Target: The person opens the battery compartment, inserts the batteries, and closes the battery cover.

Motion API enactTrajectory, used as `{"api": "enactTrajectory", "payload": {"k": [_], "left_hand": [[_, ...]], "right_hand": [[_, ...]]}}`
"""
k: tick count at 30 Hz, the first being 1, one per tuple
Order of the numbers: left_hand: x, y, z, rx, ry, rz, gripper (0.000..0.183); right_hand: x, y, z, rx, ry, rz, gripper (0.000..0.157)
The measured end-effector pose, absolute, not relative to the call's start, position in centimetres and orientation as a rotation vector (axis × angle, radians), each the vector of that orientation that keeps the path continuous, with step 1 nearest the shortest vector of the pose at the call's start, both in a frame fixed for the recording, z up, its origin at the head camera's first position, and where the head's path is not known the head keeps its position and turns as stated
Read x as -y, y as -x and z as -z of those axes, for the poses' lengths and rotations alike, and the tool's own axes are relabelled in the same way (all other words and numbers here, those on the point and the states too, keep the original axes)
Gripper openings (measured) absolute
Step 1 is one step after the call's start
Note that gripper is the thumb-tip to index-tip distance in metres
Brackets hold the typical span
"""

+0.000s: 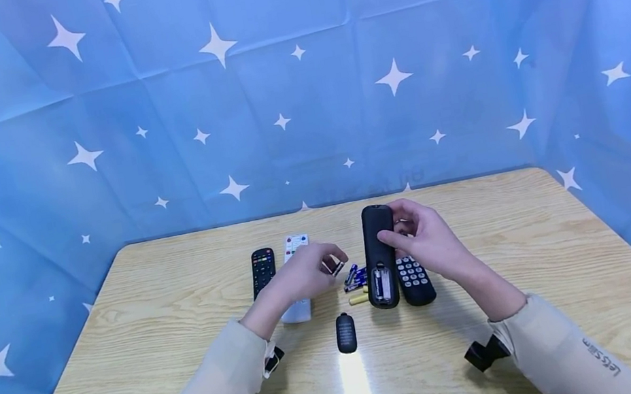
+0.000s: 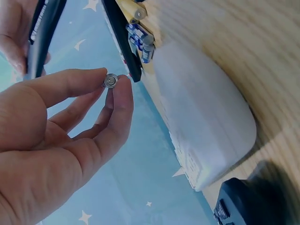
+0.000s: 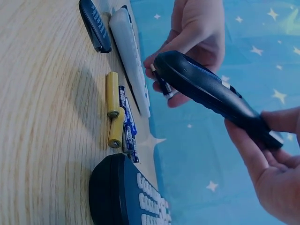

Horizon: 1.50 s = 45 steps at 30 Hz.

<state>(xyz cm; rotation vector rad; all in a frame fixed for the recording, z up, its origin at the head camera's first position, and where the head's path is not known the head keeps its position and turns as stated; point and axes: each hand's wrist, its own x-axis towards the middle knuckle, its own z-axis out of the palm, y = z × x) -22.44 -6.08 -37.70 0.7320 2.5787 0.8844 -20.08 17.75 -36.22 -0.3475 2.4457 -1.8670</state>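
Observation:
Between thumb and fingertips, my left hand (image 1: 307, 272) pinches a small battery (image 1: 337, 268); its round end (image 2: 110, 81) faces the camera in the left wrist view. My right hand (image 1: 429, 239) grips a black remote control (image 1: 379, 235) near its top end, with the back turned toward me. At the lower end its battery compartment is uncovered, and a battery (image 1: 380, 285) lies inside. The right wrist view shows this remote (image 3: 201, 89) raised above the table, overlapping the left hand. A black battery cover (image 1: 346, 333) lies on the table in front.
Several blue batteries (image 1: 355, 278) and two yellow batteries (image 3: 112, 93) lie between the hands. To the right is a black remote with white keys (image 1: 415, 281). A white remote (image 1: 296, 312) and another black remote (image 1: 263, 267) lie at left on the wooden table (image 1: 157, 332).

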Motion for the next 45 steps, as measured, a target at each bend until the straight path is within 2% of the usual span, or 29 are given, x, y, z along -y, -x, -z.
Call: {"api": "enactTrajectory", "payload": {"k": [13, 27, 45], "left_hand": [[6.8, 19.6, 36.9, -2.573, -0.810, -1.020, 0.038], [5.9, 17.7, 36.5, -2.604, -0.841, -1.125, 0.021], [4.9, 16.8, 36.4, -2.686, -0.818, -1.147, 0.015]], "right_hand": [[-17.5, 20.2, 36.3, -2.447, 0.343, 1.869, 0.040], [-17.3, 20.4, 36.7, -2.444, 0.329, 1.905, 0.039], [-16.1, 20.5, 37.2, -2.364, 0.288, 2.039, 0.039]]}}
